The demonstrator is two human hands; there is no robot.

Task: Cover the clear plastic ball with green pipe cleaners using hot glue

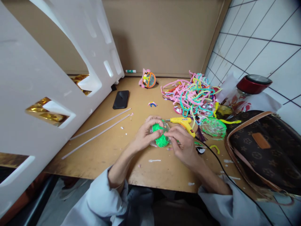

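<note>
A clear, rounded plastic piece partly covered in bright green fuzzy strands (162, 142) is held low over the wooden table. My left hand (147, 133) is closed around its left side, with the thumb across the green part. The fingertips of my right hand (183, 144) are pinched together at its right edge; whatever they grip is too small to make out. Just behind my hands lies a yellow hot glue gun (184, 122), its nozzle pointing left and its black cord (218, 160) running to the lower right. A similar clear piece with green strands (213, 128) rests farther right.
Behind are a tangled heap of pipe cleaners (192, 94), a small decorated ball (148, 79) and a rainbow piece (152, 104). Two glue sticks (96, 136) and a black phone (120, 99) lie left, beside a white plastic panel (56, 62). A brown bag (265, 150) and red-lidded bottle (244, 94) stand right.
</note>
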